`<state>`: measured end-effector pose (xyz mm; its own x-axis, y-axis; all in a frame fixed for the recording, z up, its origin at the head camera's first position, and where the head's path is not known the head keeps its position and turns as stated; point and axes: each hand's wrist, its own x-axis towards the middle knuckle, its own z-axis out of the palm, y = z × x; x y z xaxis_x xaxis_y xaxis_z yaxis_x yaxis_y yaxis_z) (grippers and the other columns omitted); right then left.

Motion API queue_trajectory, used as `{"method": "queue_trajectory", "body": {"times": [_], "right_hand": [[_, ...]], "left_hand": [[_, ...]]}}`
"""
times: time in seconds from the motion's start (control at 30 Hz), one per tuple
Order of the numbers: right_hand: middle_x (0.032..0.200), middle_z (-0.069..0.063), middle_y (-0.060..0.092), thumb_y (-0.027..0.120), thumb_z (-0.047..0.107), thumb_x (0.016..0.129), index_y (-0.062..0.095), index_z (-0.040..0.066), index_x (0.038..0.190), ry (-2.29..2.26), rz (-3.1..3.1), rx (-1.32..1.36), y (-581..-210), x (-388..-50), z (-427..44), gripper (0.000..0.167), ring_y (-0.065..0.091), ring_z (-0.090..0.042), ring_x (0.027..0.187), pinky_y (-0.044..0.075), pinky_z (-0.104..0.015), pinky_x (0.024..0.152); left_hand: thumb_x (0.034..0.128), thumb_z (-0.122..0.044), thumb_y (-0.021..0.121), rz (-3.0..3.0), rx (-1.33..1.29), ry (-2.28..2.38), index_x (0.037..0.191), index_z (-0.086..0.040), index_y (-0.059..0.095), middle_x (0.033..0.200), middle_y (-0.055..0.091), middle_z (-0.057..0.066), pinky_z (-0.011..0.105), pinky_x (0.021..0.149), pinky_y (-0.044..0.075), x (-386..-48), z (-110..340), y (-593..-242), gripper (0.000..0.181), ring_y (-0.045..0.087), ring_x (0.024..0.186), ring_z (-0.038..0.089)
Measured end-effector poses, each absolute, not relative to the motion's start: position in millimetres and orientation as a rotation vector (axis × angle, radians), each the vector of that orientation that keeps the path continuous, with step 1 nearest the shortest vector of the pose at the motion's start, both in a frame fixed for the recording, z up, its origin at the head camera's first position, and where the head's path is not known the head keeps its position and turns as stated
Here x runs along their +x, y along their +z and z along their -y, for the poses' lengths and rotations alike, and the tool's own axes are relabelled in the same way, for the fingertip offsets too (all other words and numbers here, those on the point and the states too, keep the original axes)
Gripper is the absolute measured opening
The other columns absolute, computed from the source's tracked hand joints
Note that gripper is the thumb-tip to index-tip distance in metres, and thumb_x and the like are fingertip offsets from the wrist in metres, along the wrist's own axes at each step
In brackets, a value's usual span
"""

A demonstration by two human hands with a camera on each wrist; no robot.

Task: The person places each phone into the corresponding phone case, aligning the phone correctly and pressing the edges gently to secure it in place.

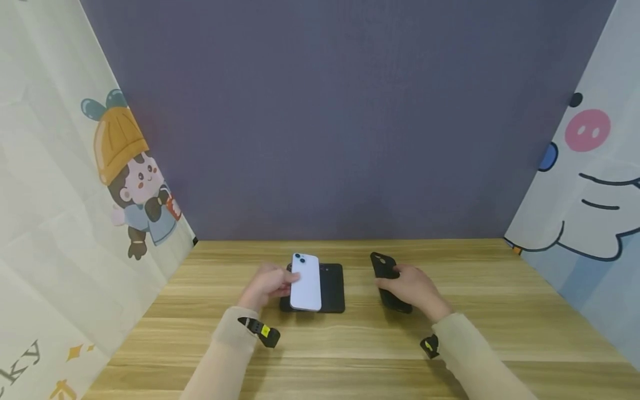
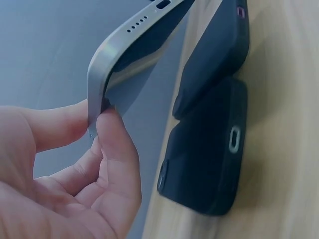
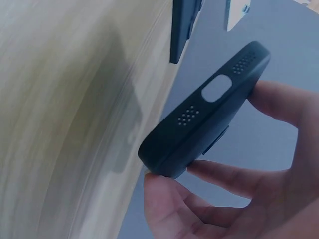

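Note:
In the head view my left hand (image 1: pixel 269 284) pinches a white smartphone (image 1: pixel 311 284) by its left edge, camera side facing me. The left wrist view shows thumb and fingers on the phone's silver frame (image 2: pixel 97 69), raised off the table. Beneath it, two black-cased phones (image 1: pixel 332 289) lie side by side; charging ports show on their ends (image 2: pixel 234 139). Over to the right, my right hand (image 1: pixel 417 288) grips a black phone case (image 1: pixel 386 269) by its long edges, tilted above the table. A port cutout and speaker holes mark the case's bottom edge (image 3: pixel 187 117).
A wood-grain table (image 1: pixel 320 361) spreads under both hands. Behind it stands a dark grey-blue panel (image 1: pixel 340 122). Cartoon-printed sheets hang at the left (image 1: pixel 45 183) and right (image 1: pixel 600 222). Each wrist wears a small black strapped device.

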<state>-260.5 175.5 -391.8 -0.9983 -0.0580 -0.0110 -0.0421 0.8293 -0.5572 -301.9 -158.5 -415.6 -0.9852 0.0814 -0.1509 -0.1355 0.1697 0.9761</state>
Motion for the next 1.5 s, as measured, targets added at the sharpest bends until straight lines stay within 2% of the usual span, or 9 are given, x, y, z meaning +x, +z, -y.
{"method": "queue_trajectory", "body": {"times": [0.33, 0.63, 1.1, 1.5], "right_hand": [[0.146, -0.031, 0.048, 0.065, 0.06, 0.091, 0.049, -0.008, 0.144, -0.973, -2.975, -0.098, -391.9, -255.4, -165.6, 0.088, 0.047, -0.052, 0.13, 0.043, -0.062, 0.101], [0.142, -0.03, 0.052, 0.066, 0.062, 0.088, 0.053, -0.005, 0.142, -0.999, -2.992, -0.105, -389.5, -255.7, -154.7, 0.086, 0.051, -0.049, 0.128, 0.045, -0.06, 0.1], [0.145, -0.03, 0.05, 0.066, 0.056, 0.091, 0.052, -0.004, 0.143, -1.06, -2.967, -0.091, -384.6, -248.3, -137.9, 0.081, 0.049, -0.049, 0.13, 0.045, -0.06, 0.102], [0.142, -0.029, 0.054, 0.067, 0.059, 0.09, 0.052, -0.003, 0.143, -1.075, -2.955, -0.075, -380.0, -247.2, -119.2, 0.082, 0.055, -0.045, 0.125, 0.049, -0.058, 0.096]], "left_hand": [[0.0852, -0.006, 0.076, -2.233, -0.011, 1.938, 0.095, 0.007, 0.069, 0.084, 0.066, 0.011, 0.033, 0.071, 0.059, -300.0, 148.3, -420.4, 0.017, 0.061, 0.073, 0.019], [0.0903, -0.007, 0.072, -2.177, 0.039, 1.954, 0.101, 0.01, 0.07, 0.088, 0.069, 0.011, 0.034, 0.076, 0.059, -297.1, 135.4, -421.4, 0.02, 0.065, 0.074, 0.018], [0.0902, -0.005, 0.071, -2.107, 0.054, 2.001, 0.103, 0.012, 0.067, 0.089, 0.07, 0.012, 0.032, 0.073, 0.059, -293.1, 115.6, -427.2, 0.022, 0.065, 0.074, 0.018], [0.0899, -0.01, 0.073, -2.112, 0.068, 2.017, 0.102, 0.008, 0.07, 0.092, 0.071, 0.013, 0.031, 0.072, 0.058, -287.6, 101.3, -428.4, 0.021, 0.067, 0.077, 0.019]]}}
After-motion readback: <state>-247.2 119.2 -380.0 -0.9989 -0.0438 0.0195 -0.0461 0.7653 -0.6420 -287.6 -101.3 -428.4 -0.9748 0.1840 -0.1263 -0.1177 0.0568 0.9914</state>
